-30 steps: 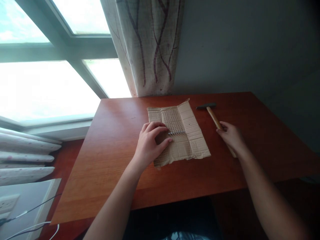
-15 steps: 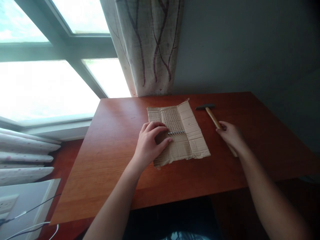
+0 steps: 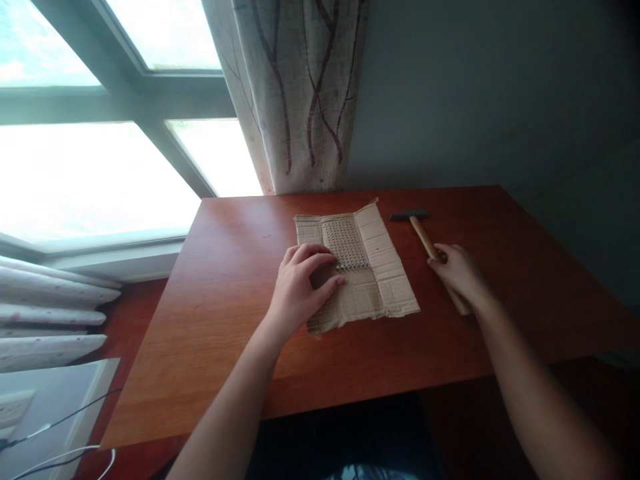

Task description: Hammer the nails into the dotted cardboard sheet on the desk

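Observation:
A flattened piece of cardboard (image 3: 397,277) lies on the table, creased and torn along its edges. Its middle holds a grid of small holes (image 3: 345,241), with a row of small shiny metal bits (image 3: 356,267) at the near side; they are too small to name. My left hand (image 3: 303,280) rests on the cardboard's left part, thumb and fingers apart beside the left end of that row. To the right, my right hand (image 3: 457,270) grips the wooden handle of a hammer (image 3: 423,235). The hammer's dark head points away from me, near the table's far side.
The brown wooden table (image 3: 225,293) reaches to the wall and a patterned curtain (image 3: 310,87). A bright window (image 3: 90,180) is on the left. Below it are a wall socket (image 3: 15,410) and cables (image 3: 65,417), off the table's left edge.
The hammer and my right hand have shifted slightly to the left. My left hand and the cardboard have stayed in place.

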Motion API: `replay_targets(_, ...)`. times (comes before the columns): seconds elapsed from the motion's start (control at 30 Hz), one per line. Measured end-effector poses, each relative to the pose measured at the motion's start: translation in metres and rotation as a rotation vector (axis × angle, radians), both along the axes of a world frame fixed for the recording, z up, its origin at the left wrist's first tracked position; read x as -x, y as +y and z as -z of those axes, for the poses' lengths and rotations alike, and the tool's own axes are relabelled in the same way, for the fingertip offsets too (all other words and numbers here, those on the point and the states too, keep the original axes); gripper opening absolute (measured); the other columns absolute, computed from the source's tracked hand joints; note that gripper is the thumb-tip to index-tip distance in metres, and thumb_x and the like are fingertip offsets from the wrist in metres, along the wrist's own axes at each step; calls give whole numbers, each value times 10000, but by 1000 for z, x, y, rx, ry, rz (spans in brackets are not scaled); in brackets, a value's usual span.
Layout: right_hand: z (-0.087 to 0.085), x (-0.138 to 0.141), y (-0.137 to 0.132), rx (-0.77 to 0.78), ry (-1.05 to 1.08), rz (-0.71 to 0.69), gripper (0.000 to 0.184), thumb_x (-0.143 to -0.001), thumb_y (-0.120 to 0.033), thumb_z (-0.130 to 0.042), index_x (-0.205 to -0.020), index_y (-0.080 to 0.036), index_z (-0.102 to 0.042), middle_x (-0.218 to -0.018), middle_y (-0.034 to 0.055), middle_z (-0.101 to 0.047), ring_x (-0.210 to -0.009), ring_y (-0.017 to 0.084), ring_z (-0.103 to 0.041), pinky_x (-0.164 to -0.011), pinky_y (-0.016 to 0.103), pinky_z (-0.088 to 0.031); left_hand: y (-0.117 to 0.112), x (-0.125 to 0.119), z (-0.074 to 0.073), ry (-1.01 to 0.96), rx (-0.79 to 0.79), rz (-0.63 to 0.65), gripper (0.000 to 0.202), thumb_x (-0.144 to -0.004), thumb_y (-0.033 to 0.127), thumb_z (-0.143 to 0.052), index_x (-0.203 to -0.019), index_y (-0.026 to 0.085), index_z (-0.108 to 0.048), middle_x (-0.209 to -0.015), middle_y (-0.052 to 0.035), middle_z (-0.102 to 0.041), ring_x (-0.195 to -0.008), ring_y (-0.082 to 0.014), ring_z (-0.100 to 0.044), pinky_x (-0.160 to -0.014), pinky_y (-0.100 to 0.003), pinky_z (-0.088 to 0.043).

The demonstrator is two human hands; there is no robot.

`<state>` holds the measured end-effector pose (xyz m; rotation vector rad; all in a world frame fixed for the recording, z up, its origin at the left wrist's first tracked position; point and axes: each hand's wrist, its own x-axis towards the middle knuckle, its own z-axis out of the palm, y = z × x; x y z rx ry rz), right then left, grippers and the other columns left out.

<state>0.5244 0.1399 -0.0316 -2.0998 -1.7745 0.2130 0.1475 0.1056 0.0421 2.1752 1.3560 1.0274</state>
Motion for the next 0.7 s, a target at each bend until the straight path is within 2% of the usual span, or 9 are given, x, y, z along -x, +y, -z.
replay_targets(0.23, 7, 25, -13, -160, 92, -86, 464, -835, -398, -553, -1164, -103, -693, -991, 156, -663, -884, 302, -646, -854, 455, -542, 0, 1, 0, 6, 4, 3, 215, -842, 310, -751, -1051, 262, -730, -1175, -40, -690, -1140, -263, -550, -1039, -472, -461)
replay_targets(0.43, 11, 45, -15, -181, 95, -147, 442, -863, -363, -543, -1193, -101, -679, -1022, 160, -650, -922, 303, -630, -881, 447, -534, 1, 1, -1, 3, 7, 6, 214, -847, 315, -747, -1056, 266, -730, -1179, -42, -689, -1141, -263, -551, -1035, -471, -462)
replay_targets(0.7, 12, 54, -14, -222, 70, -160, 432, -868, -352, -531, -1189, -104, -681, -1012, 162, -645, -936, 309, -628, -888, 453, -538, 1, 1, 1, -3, -4, 13, 219, -846, 319, -749, -1054, 253, -730, -1179, -49, -688, -1137, -262, -555, -1038, -474, -456)
